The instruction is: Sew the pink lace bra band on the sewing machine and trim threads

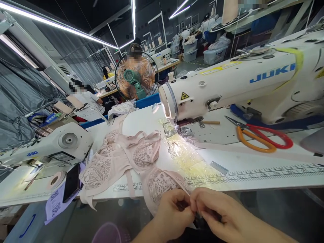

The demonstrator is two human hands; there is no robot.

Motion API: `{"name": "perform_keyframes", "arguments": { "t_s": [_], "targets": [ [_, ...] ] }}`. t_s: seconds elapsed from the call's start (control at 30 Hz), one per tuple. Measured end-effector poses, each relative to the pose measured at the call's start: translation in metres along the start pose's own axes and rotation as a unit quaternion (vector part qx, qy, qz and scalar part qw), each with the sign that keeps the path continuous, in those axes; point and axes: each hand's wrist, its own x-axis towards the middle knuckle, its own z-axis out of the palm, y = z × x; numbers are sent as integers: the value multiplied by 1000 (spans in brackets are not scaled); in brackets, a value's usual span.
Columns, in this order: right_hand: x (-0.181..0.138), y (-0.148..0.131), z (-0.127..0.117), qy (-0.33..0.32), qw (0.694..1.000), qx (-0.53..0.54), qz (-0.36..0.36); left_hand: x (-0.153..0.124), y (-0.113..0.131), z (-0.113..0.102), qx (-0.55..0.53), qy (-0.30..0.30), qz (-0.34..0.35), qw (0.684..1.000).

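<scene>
Close to the table's front edge, my left hand [174, 211] is closed in a pinch on a pale pink lace bra [162, 184]. My right hand [222, 211] meets it fingertip to fingertip, also pinching at the end of the bra's narrow edge. The exact bit between the fingers is hidden. One lace cup lies over the table edge to the left of my hands. More pale pink lace bras [101, 168] lie spread on the white table, partly overlapping. Beyond my hands stands a JUKI sewing machine [202, 91], its lamp shining on yellowish clear film [189, 162].
Orange-and-red scissors [255, 135] lie on the machine bed at right. A printed ruler [253, 173] runs along the front edge. At left are a phone [71, 183], a tape roll [56, 180] and a second machine [68, 141]. A fan [149, 72] and people are behind.
</scene>
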Motion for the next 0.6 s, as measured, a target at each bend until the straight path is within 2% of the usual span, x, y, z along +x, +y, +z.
{"name": "perform_keyframes", "arguments": {
  "t_s": [0.07, 0.13, 0.23, 0.27, 0.3, 0.37, 0.47, 0.6],
  "targets": [
    [5, -1, -1, -40, 997, -61, 7, -1, -2, -4, 43, -8, 19, 999],
    [8, 0, 2, -69, 980, -186, -28, -3, -5, -6, 132, -4, 60, 989],
    [8, 2, 4, -74, 900, -410, -133, -3, -9, -9, 296, 25, 131, 946],
    [7, 3, 2, -64, 875, -455, -153, -3, -10, -10, 333, 35, 148, 930],
    [6, 4, -1, -52, 865, -474, -157, -3, -11, -11, 358, 45, 159, 919],
    [3, 6, -10, -27, 878, -456, -140, -2, -13, -13, 387, 58, 171, 904],
    [-2, 7, -18, -10, 917, -386, -104, -3, -12, -14, 405, 64, 187, 893],
    [-5, -1, -15, -7, 986, -168, 12, -11, 2, -16, 385, 48, 235, 891]
  ]
}}
